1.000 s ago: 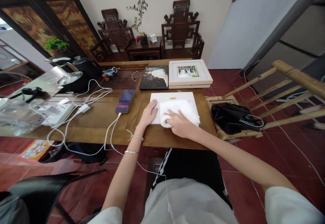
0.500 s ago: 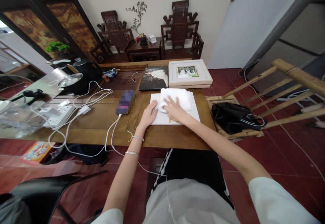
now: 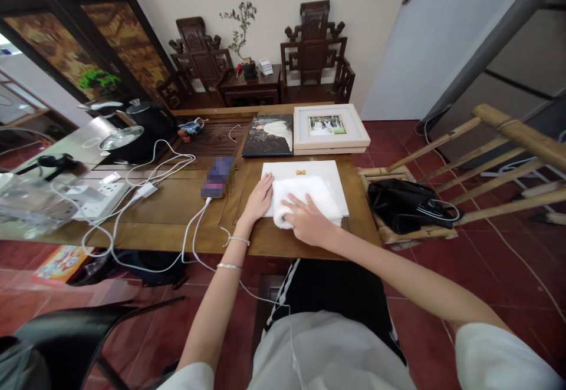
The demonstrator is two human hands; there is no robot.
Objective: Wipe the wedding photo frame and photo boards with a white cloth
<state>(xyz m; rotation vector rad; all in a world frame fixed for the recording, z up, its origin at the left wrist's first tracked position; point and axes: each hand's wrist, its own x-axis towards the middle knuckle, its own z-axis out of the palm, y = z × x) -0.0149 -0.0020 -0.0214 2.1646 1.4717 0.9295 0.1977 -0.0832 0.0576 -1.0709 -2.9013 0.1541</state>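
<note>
I judge wiping partway: right hand (image 3: 312,224) clamped on cloth (image 3: 322,189), left hand (image 3: 259,199) laid flat, panel (image 3: 325,169) beneath both; cleaned share not discernible.

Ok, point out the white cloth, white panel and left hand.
White cloth (image 3: 306,186), head view: far part of its top.
White panel (image 3: 325,169), head view: bare strip along its far side.
Left hand (image 3: 258,198), head view: back of the hand.
</note>
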